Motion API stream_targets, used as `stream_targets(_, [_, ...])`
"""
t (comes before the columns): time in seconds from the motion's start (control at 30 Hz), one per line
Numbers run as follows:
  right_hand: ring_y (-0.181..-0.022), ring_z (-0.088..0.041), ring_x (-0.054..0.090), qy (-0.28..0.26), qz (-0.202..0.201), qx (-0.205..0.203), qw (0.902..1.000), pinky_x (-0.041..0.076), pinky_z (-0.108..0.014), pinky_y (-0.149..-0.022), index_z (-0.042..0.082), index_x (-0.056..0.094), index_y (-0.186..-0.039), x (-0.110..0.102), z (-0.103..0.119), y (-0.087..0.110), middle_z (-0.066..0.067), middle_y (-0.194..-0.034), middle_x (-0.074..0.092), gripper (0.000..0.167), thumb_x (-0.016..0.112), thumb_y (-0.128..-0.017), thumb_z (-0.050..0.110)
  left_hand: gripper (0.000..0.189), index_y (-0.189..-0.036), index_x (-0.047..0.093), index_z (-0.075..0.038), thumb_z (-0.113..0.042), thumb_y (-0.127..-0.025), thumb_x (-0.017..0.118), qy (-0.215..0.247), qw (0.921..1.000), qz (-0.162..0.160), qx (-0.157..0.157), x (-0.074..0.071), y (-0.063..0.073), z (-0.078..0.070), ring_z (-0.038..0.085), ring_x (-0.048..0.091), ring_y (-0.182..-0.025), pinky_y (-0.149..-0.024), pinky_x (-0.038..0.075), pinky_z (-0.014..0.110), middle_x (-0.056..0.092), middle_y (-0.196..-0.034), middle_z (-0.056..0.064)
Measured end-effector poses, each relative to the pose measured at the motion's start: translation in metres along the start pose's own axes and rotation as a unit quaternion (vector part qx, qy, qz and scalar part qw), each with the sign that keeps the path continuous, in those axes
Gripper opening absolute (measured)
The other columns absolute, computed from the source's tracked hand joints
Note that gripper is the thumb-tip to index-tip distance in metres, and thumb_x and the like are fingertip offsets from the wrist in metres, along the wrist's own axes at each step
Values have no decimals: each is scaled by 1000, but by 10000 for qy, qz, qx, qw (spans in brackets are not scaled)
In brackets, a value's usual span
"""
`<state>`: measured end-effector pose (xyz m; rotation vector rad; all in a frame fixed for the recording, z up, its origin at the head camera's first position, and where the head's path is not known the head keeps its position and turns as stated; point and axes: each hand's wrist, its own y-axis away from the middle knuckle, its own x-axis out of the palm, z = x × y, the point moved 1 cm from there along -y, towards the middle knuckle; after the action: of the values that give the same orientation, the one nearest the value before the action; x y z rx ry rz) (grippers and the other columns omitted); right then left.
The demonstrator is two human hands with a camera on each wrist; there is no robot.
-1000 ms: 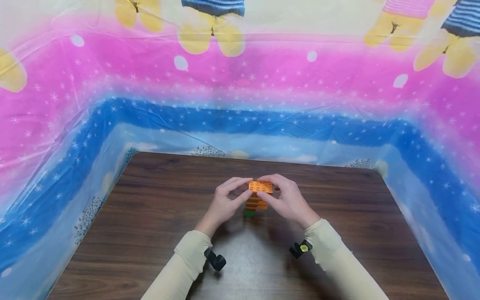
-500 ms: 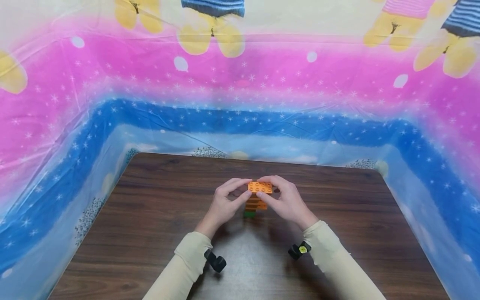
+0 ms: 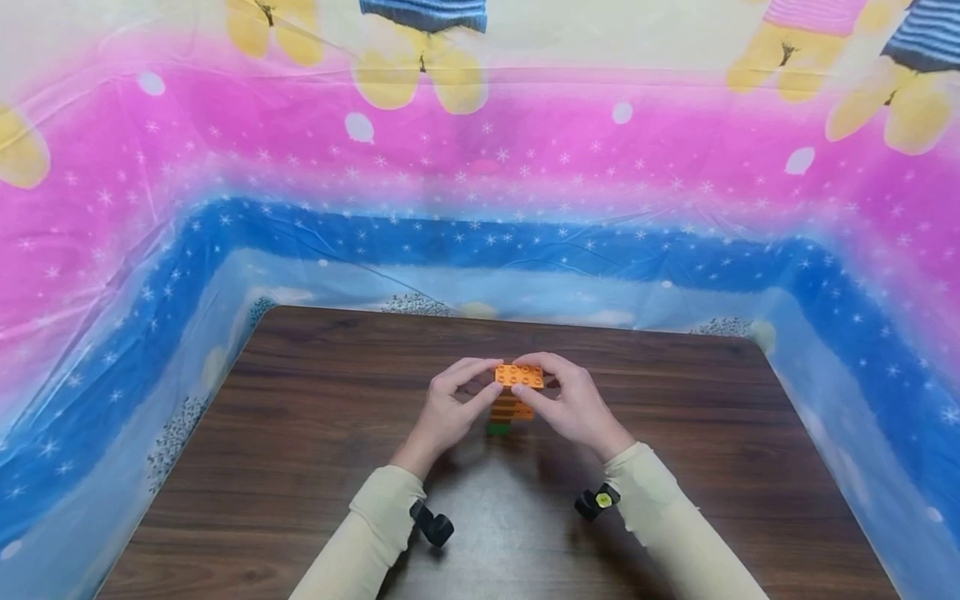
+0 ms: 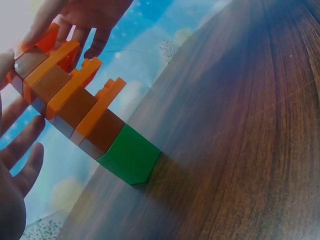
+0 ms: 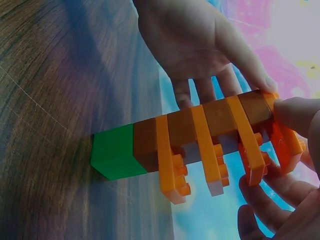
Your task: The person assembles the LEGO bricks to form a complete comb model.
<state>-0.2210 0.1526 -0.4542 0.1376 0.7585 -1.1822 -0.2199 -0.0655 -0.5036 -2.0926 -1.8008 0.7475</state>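
Note:
A tower of toy building bricks point(image 5: 182, 135) stands on the table. Its base is a green brick point(image 4: 131, 155), and above that brown bricks point(image 5: 145, 145) alternate with thin orange plates point(image 4: 102, 110) that jut out to one side. On top lies a studded orange plate point(image 3: 519, 376). My left hand point(image 3: 444, 403) pinches this top plate at its left end between thumb and fingertips. From the other side, my right hand point(image 3: 576, 402) pinches its right part, thumb in front and fingers behind. The lower fingers of both hands hang beside the tower.
The brown wood-grain table point(image 3: 315, 433) ends at a rounded back edge. A printed pink and blue cloth point(image 3: 480, 183) surrounds it at the back and sides. Each wrist carries a small black camera, such as the left camera point(image 3: 432, 525).

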Motion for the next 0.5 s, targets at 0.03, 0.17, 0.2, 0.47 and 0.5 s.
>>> stream_targets(0.03, [-107,-17,66,-33,7,19,10000,56,-51,-92,21,69,-131,0,0,0,2,-124,71,32,75,-100,31,35,-132,72,-3,-3,-97,75,-8,10000,5,23,0,0,1,25,70,-102,-82,60,36,71,-124,8])
stream_targets(0.17, [-106,-17,66,-122,43,76,9999,56,-50,-92,21,69,-130,1,-1,0,2,-124,71,32,74,-100,31,34,-131,72,-3,-6,-98,74,-38,9999,27,121,-1,0,2,21,70,-101,-81,61,42,72,-123,5])
stream_targets(0.2, [-106,-17,66,-131,49,82,9999,56,-50,-92,22,69,-130,1,-1,0,3,-124,71,32,74,-101,32,33,-132,72,-4,-7,-98,74,-55,9999,36,151,-1,1,2,20,70,-101,-81,61,43,72,-123,5])
stream_targets(0.47, [-105,-16,66,-394,61,222,9990,57,-48,-91,27,69,-129,2,-3,0,4,-122,71,31,75,-100,34,34,-132,72,-7,-8,-99,74,-72,9998,43,169,-1,1,4,18,69,-101,-80,61,43,71,-123,4])
stream_targets(0.5, [-105,-17,66,-436,59,239,9987,57,-47,-91,27,69,-129,2,-3,1,4,-122,71,31,75,-100,35,34,-132,73,-7,-8,-98,74,-91,9998,36,154,-1,1,4,19,69,-102,-80,61,43,71,-123,4])
